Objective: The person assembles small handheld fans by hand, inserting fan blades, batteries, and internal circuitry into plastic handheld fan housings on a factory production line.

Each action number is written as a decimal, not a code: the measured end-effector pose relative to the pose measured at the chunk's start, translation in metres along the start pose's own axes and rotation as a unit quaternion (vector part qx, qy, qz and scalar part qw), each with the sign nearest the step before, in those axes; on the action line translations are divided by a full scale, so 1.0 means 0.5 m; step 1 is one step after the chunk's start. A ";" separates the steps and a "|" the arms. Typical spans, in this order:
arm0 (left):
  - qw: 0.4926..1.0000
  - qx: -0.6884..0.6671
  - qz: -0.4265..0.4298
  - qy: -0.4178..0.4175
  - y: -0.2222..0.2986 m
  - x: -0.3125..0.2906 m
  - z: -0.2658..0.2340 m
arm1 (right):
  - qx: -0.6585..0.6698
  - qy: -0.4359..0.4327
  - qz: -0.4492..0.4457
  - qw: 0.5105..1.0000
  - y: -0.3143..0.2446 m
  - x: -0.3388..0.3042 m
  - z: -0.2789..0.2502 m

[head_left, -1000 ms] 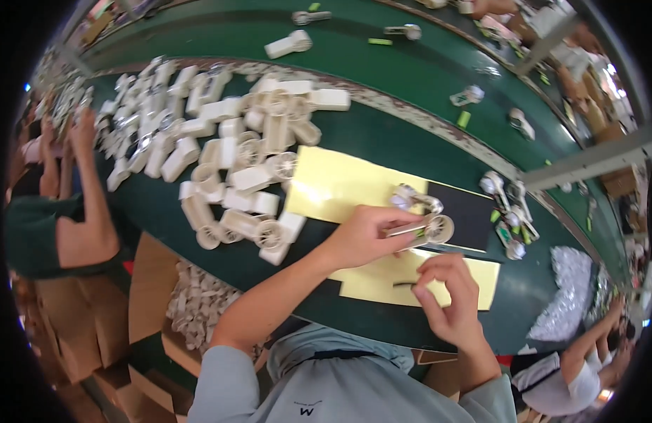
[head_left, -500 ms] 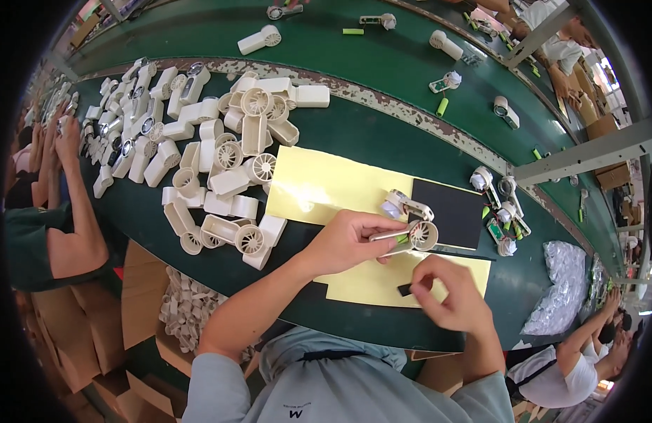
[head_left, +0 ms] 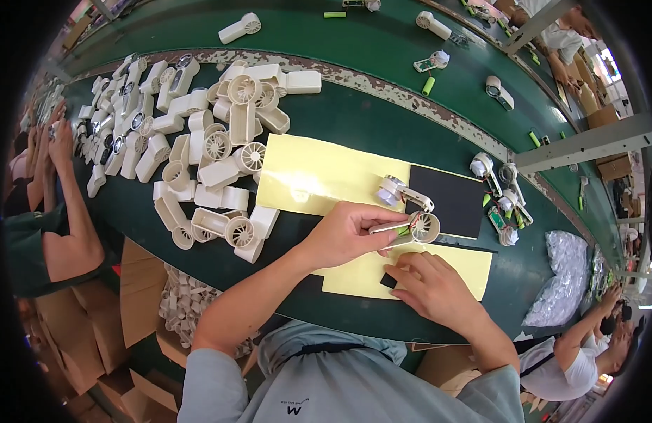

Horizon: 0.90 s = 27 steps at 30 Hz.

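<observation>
My left hand is closed around a white handheld-fan shell, its round spoked end pointing right. A bit of green, perhaps a battery, shows inside the shell. Below it, my right hand pinches a small black piece between thumb and fingers, just over a yellow sheet. Beyond the shell, a white fan part with a motor head rests at the border of a larger yellow sheet and a black pad.
Many white fan shells are heaped on the left of the green table. Fan assemblies with green batteries lie at right, beside a clear plastic bag. Behind a chipped rail runs a green belt carrying fan parts. Co-workers sit on both sides.
My right hand has moved left with the black piece, down close to the yellow sheet. My left hand keeps its hold on the shell. The view has shifted slightly.
</observation>
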<state>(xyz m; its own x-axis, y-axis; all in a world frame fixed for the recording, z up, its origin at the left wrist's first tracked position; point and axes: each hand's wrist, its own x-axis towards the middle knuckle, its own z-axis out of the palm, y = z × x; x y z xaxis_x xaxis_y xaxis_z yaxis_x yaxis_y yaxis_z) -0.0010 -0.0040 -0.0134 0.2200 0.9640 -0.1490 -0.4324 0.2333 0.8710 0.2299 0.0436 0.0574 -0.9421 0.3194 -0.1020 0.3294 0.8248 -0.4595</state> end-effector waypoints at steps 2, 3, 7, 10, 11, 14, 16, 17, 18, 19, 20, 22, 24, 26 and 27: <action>1.000 -0.003 0.009 0.009 -0.005 -0.002 -0.002 | -0.010 -0.007 -0.018 1.000 0.003 0.006 0.004; 1.000 -0.010 0.008 0.009 -0.010 -0.002 -0.004 | -0.042 -0.018 -0.047 0.998 0.009 0.006 0.008; 1.000 0.002 -0.013 0.019 -0.009 -0.002 -0.002 | 0.013 0.039 -0.082 0.996 0.024 -0.002 -0.001; 0.999 0.024 -0.019 0.019 -0.009 -0.002 0.000 | 0.075 0.155 -0.053 0.984 0.010 -0.001 -0.045; 0.999 0.046 -0.028 0.011 -0.009 -0.002 0.000 | 0.052 0.204 -0.046 0.976 0.005 0.011 -0.051; 0.999 0.042 -0.015 -0.010 -0.008 -0.007 -0.006 | 0.032 0.228 -0.046 0.972 0.008 0.057 -0.051; 0.999 0.038 -0.017 -0.011 -0.005 -0.010 -0.005 | 0.023 0.232 -0.050 0.971 0.012 0.068 -0.041; 0.999 0.030 0.002 -0.026 -0.007 -0.012 -0.008 | 0.014 0.218 -0.054 0.974 0.013 0.074 -0.040; 0.999 0.023 0.022 -0.041 -0.008 -0.014 -0.011 | 0.006 0.204 -0.057 0.977 0.013 0.077 -0.039; 0.999 0.022 0.023 -0.039 -0.006 -0.012 -0.014 | 0.006 0.202 -0.059 0.978 0.014 0.077 -0.039; 0.997 0.044 0.005 -0.056 -0.002 -0.008 -0.018 | -0.013 0.206 -0.061 0.977 0.015 0.076 -0.038; 0.995 0.066 -0.013 -0.072 -0.001 -0.007 -0.021 | -0.032 0.210 -0.063 0.975 0.018 0.076 -0.039; 0.996 0.051 -0.016 -0.065 -0.006 -0.007 -0.021 | -0.047 0.196 -0.057 0.978 0.019 0.077 -0.041; 0.998 0.037 -0.008 -0.057 -0.006 -0.010 -0.018 | -0.048 0.197 -0.063 0.977 0.023 0.080 -0.035; 0.999 0.024 0.000 -0.048 -0.007 -0.011 -0.016 | -0.050 0.197 -0.069 0.977 0.024 0.082 -0.033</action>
<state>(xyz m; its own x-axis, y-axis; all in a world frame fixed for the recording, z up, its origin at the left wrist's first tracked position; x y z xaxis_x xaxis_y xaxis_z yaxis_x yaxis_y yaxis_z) -0.0075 -0.0090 -0.0192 0.3041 0.9469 -0.1046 -0.3908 0.2242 0.8928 0.1962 0.0745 0.0625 -0.8870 0.3405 0.3120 0.2235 0.9077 -0.3552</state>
